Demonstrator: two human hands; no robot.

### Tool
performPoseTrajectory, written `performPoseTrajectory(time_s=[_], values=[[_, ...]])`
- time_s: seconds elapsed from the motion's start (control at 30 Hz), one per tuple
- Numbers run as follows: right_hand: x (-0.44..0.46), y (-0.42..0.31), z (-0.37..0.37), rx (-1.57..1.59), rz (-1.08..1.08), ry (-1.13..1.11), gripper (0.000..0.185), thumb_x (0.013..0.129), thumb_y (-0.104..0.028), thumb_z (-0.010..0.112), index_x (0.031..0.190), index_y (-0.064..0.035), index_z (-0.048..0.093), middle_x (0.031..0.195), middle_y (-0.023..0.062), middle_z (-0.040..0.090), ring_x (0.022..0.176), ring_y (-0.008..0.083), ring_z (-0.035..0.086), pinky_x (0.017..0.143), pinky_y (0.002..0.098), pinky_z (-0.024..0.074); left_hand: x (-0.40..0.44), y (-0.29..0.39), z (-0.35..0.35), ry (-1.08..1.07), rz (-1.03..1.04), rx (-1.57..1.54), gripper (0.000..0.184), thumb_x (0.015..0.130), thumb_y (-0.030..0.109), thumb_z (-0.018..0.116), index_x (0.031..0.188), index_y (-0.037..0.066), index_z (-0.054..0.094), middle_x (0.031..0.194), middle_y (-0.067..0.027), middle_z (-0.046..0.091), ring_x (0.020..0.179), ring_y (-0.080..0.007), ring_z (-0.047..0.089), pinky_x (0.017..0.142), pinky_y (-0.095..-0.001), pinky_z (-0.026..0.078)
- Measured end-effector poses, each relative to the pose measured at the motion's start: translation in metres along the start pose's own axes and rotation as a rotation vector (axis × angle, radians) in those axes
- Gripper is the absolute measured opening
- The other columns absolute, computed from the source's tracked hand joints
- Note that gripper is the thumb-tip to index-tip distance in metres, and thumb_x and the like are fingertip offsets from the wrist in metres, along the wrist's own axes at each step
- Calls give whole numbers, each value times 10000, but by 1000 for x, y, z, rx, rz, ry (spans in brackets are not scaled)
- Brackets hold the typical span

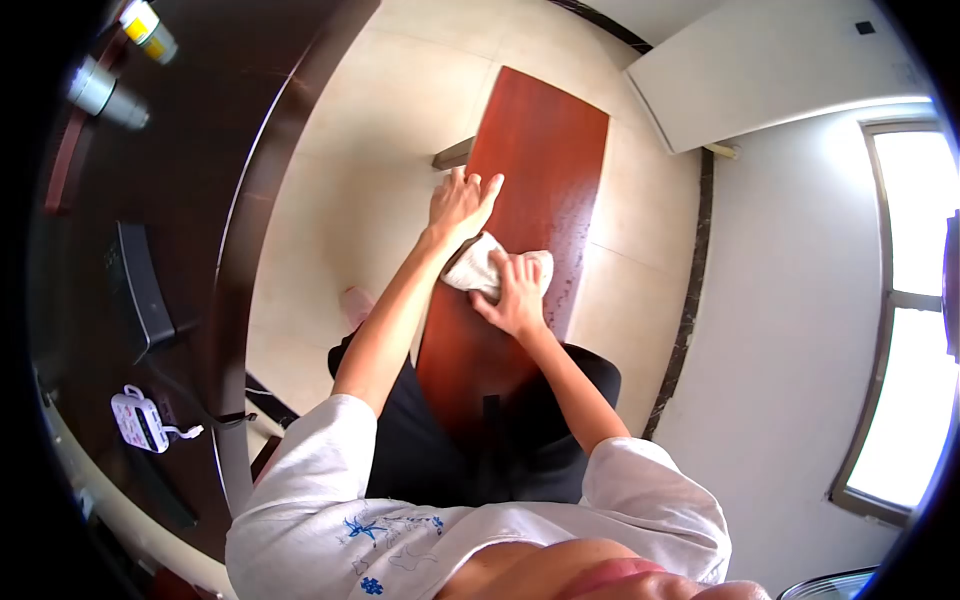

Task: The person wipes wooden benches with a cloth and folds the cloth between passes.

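Observation:
A long red-brown wooden bench (540,140) runs away from me between my legs. My right hand (518,295) is closed on a crumpled white cloth (475,266) and presses it to the bench top. Part of the cloth is hidden under the fingers. Farther along, my left hand (464,205) holds the bench's left edge, its thumb over the top surface and its fingers at the side. Small wet-looking spots show on the bench near its right edge, beside the cloth.
At the left stands a dark table (215,60) bearing a black device (145,285), a white patterned gadget with a cable (138,418), and containers (150,32). A white wall (790,300) with a window is at the right. A white panel (770,75) juts out at upper right.

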State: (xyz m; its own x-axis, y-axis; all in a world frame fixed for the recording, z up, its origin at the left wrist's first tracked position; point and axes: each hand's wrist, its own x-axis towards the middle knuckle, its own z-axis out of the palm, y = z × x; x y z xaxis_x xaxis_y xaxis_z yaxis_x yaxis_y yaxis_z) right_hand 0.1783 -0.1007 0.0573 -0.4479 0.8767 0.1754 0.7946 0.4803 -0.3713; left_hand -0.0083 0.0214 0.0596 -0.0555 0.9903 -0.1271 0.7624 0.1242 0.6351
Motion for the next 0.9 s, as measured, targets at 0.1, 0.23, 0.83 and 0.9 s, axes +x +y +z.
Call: performPoseTrajectory(time_s=[0.1, 0.23, 0.83, 0.9], values=[[8, 19, -2, -9, -99, -77, 765, 786, -500, 781, 1405, -96, 585, 1164, 157, 585, 1140, 375, 568, 1083, 526, 381, 1, -7, 23, 82, 70, 54, 748, 1116, 635, 366, 1239, -23, 699, 1382, -323, 580, 1302, -447, 599, 1093, -573, 481], [57, 67, -7, 58, -334, -180, 773, 782, -516, 726, 1422, -102, 594, 1131, 166, 578, 1089, 392, 566, 1017, 541, 422, 2, -9, 7, 6, 27, -32, 682, 1122, 600, 378, 1209, 4, 699, 1354, -288, 607, 1244, -438, 622, 1070, -586, 480], [284, 219, 36, -328, 328, 384, 776, 841, -652, 731, 1390, -114, 626, 1324, 122, 665, 1292, 340, 586, 1168, 524, 376, 9, -2, 15, 3, 167, 303, 721, 949, 425, 760, 1363, -103, 496, 1156, -263, 612, 792, -376, 730, 742, -469, 602], [273, 213, 38, -300, 292, 339, 780, 854, -637, 737, 1413, -110, 604, 1324, 142, 638, 1313, 352, 563, 1175, 531, 365, 9, -2, 10, -57, 119, 242, 706, 985, 445, 721, 1367, -103, 491, 1202, -275, 611, 838, -398, 733, 782, -490, 603]])
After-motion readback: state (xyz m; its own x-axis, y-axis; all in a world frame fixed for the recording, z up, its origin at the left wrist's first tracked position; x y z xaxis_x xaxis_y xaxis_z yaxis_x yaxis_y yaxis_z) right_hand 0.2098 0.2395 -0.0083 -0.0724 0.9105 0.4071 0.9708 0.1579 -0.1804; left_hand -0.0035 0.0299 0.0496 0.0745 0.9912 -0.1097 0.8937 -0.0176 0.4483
